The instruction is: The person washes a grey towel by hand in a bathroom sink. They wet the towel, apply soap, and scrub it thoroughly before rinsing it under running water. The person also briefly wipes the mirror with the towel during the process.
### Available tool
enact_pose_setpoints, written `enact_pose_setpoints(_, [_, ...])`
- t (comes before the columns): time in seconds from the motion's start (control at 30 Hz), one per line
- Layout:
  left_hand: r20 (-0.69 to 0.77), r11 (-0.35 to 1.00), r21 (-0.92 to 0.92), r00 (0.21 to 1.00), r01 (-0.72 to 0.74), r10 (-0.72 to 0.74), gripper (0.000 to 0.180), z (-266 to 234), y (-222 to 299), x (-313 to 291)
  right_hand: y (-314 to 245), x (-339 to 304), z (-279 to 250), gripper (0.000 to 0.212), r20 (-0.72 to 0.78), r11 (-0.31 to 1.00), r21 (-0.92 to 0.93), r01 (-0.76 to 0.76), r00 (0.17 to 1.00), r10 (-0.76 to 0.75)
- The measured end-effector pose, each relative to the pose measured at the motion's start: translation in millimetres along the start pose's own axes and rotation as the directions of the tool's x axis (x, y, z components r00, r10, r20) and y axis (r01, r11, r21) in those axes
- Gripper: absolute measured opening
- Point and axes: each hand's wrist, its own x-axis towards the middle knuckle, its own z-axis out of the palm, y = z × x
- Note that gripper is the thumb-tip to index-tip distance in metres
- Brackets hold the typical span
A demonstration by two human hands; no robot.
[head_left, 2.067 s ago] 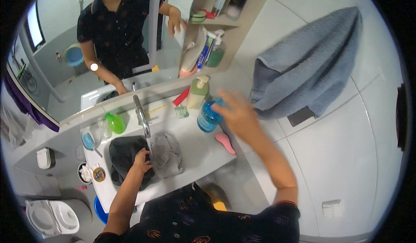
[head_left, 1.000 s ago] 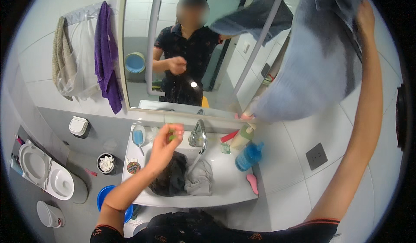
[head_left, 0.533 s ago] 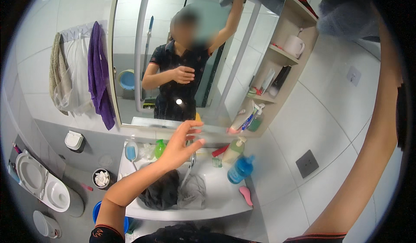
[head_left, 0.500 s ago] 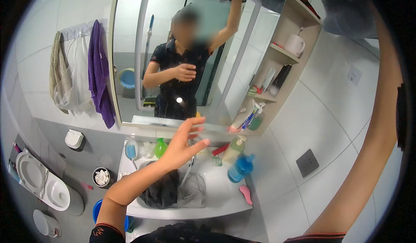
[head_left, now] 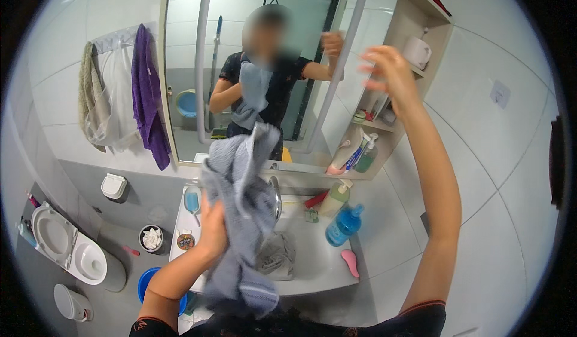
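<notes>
My left hand [head_left: 213, 226] grips a bunched grey towel [head_left: 240, 186] that hangs down in front of the sink. Raised at the right, my right hand [head_left: 390, 75] holds nothing, its fingers apart and a little blurred, in front of the mirror's edge and the side shelves. Below, a wet grey cloth [head_left: 276, 256] lies in the white sink basin [head_left: 318, 271]. The towel hides part of the basin and of the faucet [head_left: 275, 196]. In the mirror [head_left: 240, 60] the towel and both arms show again.
Around the sink stand a blue bottle [head_left: 344, 226], a green pump bottle [head_left: 335, 200], a pink brush [head_left: 350, 263] and a blue brush [head_left: 192, 202]. Shelves [head_left: 415, 12] flank the mirror. A purple towel [head_left: 147, 96] hangs left, above a toilet [head_left: 90, 262]. A blue bucket [head_left: 146, 283] sits below.
The grey towel has come down from the upper right into my left hand, which has closed on it. My right arm has swung inward and lower, its hand now without the towel.
</notes>
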Motion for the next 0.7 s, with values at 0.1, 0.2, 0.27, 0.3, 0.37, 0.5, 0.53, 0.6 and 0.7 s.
enact_pose_setpoints(0.1, [-0.068,0.992,-0.117,0.997,-0.049,0.041,0.046,2.3,5.3,-16.7,120.2,77.7,-76.6,0.032,-0.161,0.929,-0.36,-0.083,0.987,0.026])
enact_pose_setpoints(0.2, [-0.115,0.991,-0.115,0.992,-0.073,0.059,0.043,-14.7,16.9,-26.1,169.3,67.7,-30.6,0.041,-0.115,0.936,-0.017,-0.351,0.931,0.347])
enact_pose_setpoints(0.27, [-0.152,0.997,-0.079,0.988,-0.024,0.012,0.042,-26.1,19.6,-28.0,169.4,49.2,-8.2,0.045,-0.101,0.964,0.083,-0.253,0.96,0.261])
enact_pose_setpoints(0.3, [-0.19,0.997,-0.075,0.982,-0.024,0.009,0.041,-26.5,26.8,-31.8,155.6,40.7,3.7,0.045,-0.122,0.974,0.053,-0.22,0.967,0.225])
enact_pose_setpoints(0.37, [-0.19,0.996,-0.046,0.98,-0.074,0.064,0.041,-43.0,23.4,-37.4,151.8,35.9,11.8,0.045,-0.115,0.98,0.086,-0.178,0.976,0.188])
enact_pose_setpoints(0.5, [-0.233,0.988,-0.073,0.966,-0.134,0.114,0.042,-49.6,28.1,-50.7,159.6,27.8,-7.8,0.046,-0.307,0.992,-0.016,-0.126,0.945,0.115])
enact_pose_setpoints(0.53, [-0.248,0.988,-0.045,0.96,-0.145,0.13,0.042,-54.8,29.6,-54.0,140.7,11.8,-6.3,0.042,-0.292,0.979,-0.079,-0.188,0.944,0.157])
enact_pose_setpoints(0.6, [-0.266,0.987,0.003,0.951,-0.163,0.158,0.043,-64.7,30.0,-59.0,145.4,-5.1,-23.6,0.033,-0.098,0.997,-0.039,0.073,0.992,-0.077])
enact_pose_setpoints(0.7, [-0.329,0.978,0.008,0.923,-0.208,0.199,0.042,-76.4,36.5,-69.9,107.0,-53.4,-4.7,0.025,-0.352,0.995,-0.068,0.072,0.932,-0.091])
